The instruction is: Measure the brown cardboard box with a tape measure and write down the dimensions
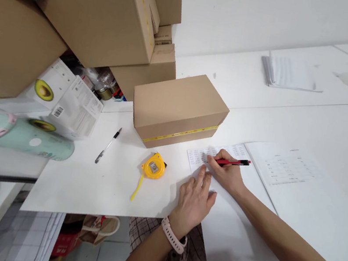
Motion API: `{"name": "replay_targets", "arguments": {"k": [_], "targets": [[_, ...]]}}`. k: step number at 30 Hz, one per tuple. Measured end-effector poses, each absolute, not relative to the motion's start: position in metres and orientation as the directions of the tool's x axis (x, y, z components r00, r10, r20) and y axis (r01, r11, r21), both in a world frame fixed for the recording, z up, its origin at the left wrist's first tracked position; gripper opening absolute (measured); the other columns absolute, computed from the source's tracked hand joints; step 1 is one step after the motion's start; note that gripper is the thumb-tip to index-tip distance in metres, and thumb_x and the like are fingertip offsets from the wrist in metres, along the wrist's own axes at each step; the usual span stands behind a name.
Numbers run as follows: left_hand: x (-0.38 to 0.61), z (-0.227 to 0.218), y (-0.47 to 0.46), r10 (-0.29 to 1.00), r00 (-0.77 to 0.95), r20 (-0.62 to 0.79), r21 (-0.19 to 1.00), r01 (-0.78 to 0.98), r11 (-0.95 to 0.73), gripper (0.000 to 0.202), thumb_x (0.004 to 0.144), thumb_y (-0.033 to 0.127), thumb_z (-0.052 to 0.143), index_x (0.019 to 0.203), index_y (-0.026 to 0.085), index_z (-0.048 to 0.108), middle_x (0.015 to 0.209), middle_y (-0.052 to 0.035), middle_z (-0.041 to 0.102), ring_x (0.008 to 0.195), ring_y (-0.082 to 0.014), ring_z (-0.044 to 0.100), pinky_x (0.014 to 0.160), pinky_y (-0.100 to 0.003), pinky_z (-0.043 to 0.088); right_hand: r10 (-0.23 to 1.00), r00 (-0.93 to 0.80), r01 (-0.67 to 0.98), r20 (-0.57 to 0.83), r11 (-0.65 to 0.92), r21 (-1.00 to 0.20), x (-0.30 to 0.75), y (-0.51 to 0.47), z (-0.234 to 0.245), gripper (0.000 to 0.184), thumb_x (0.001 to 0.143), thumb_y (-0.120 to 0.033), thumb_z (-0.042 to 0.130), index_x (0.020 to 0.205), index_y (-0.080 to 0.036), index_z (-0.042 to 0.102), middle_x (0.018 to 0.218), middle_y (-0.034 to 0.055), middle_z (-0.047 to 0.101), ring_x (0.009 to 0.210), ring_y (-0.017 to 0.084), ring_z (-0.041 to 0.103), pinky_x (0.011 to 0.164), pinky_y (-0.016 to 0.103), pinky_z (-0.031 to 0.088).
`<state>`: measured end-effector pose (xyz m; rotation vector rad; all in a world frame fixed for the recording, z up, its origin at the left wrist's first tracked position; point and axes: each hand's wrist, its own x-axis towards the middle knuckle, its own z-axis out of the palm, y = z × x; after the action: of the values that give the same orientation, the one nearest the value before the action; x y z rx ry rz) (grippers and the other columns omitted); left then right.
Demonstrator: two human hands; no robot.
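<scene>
A red pen [232,161] with a black end is gripped in my right hand [225,170], its tip side down at a printed sheet [239,221]. My left hand [194,198] lies flat on the edge of that sheet, fingers stretched out, just left of the right hand. Beyond both hands a closed cardboard box [181,105] with yellow tape along its side stands on the white table. Left of my left hand rests a yellow tape measure [154,166], a short length of its blade pulled out. The pen's point is hidden by my fingers.
A black-and-clear pen [108,145] lies to the left. Past it are a mint bottle [32,139] and white cartons [74,105] with avocado pictures. Large cardboard boxes [102,16] are stacked behind. An open booklet [297,191] lies at right, folded papers [290,74] farther back.
</scene>
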<state>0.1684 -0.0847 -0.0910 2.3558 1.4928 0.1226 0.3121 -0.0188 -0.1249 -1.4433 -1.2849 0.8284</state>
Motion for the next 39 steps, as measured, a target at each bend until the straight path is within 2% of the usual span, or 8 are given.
{"name": "replay_targets", "arguments": {"k": [6, 11, 26, 32, 39], "targets": [[0.1688, -0.0936, -0.0854, 0.891, 0.442, -0.103, 0.326, 0.861, -0.389, 0.052, 0.100, 0.039, 0.049, 0.147, 0.017, 0.042, 0.159, -0.0152, 0.040, 0.120, -0.0293, 0.062, 0.090, -0.044, 0.059, 0.973, 0.201, 0.302, 0.109, 0.044, -0.952, 0.3125, -0.0200, -0.1237, 0.033, 0.082, -0.032, 0.068, 0.062, -0.023, 0.044, 0.057, -0.0050, 0.042, 0.055, 0.012, 0.038, 0.053, 0.028, 0.031], [0.1682, -0.0955, -0.0862, 0.895, 0.440, -0.072, 0.301, 0.865, -0.401, 0.052, 0.100, 0.040, 0.049, 0.146, 0.018, 0.044, 0.160, -0.0137, 0.039, 0.118, -0.0278, 0.063, 0.089, -0.040, 0.059, 0.961, 0.250, 0.319, 0.122, 0.038, -0.947, 0.3124, -0.0198, -0.1228, 0.033, 0.081, -0.033, 0.068, 0.061, -0.023, 0.043, 0.057, -0.0049, 0.041, 0.056, 0.012, 0.038, 0.054, 0.028, 0.032], [0.1684, -0.0940, -0.0859, 0.895, 0.442, -0.056, 0.284, 0.867, -0.410, 0.051, 0.099, 0.039, 0.051, 0.146, 0.018, 0.046, 0.159, -0.0129, 0.041, 0.118, -0.0269, 0.064, 0.088, -0.039, 0.060, 0.962, 0.243, 0.324, 0.121, 0.037, -0.945, 0.3125, -0.0187, -0.1235, 0.034, 0.080, -0.033, 0.068, 0.061, -0.023, 0.043, 0.057, -0.0047, 0.042, 0.056, 0.012, 0.038, 0.054, 0.028, 0.032], [0.1683, -0.0937, -0.0862, 0.892, 0.447, -0.065, 0.307, 0.860, -0.408, 0.051, 0.099, 0.037, 0.053, 0.145, 0.016, 0.046, 0.159, -0.0142, 0.040, 0.117, -0.0284, 0.064, 0.088, -0.041, 0.060, 0.962, 0.248, 0.323, 0.115, 0.030, -0.946, 0.3125, -0.0185, -0.1212, 0.035, 0.080, -0.037, 0.069, 0.061, -0.023, 0.043, 0.057, -0.0045, 0.041, 0.056, 0.012, 0.038, 0.053, 0.028, 0.033], [0.1684, -0.0935, -0.0865, 0.896, 0.441, -0.056, 0.315, 0.859, -0.403, 0.050, 0.099, 0.037, 0.052, 0.145, 0.018, 0.045, 0.159, -0.0134, 0.040, 0.117, -0.0282, 0.063, 0.088, -0.040, 0.059, 0.963, 0.242, 0.336, 0.122, 0.035, -0.941, 0.3127, -0.0190, -0.1207, 0.037, 0.081, -0.038, 0.070, 0.061, -0.023, 0.043, 0.057, -0.0045, 0.041, 0.056, 0.012, 0.038, 0.054, 0.028, 0.033]]}}
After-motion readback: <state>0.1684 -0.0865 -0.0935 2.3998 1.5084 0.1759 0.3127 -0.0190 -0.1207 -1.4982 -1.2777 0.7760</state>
